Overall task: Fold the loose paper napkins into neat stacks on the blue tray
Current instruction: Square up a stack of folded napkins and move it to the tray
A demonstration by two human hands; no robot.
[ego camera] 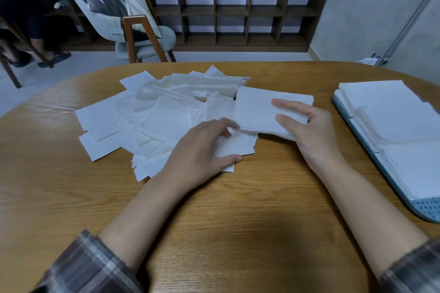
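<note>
Head view only (single camera). Right hand [307, 126] pinches a white folded paper napkin [254, 107] along its right edge, fingers on top and thumb hidden. That grip is closed on the napkin, which is lifted just off the oval wooden counter [214, 221]. Left hand [202, 150] sits at the napkin's near-left corner, thumb spread flat on a loose sheet below. Its fingertips are motion-blurred, so cannot tell whether that grip has hold of the corner or only touches it. Scattered pile of loose white paper napkins [154, 112] covers the counter's middle-left, overlapping, some under the left hand. Light blue plastic tray [423, 209] lies at the right edge, well apart from the pile, carrying neat white napkin stacks [392, 116]. Handling, as a guess: very light, soft and floppy, creases and tears easily, layers slide on each other. Best taken by an edge or corner with a light pinch, other hand supporting the opposite side, then laid flat on a stack.
</note>
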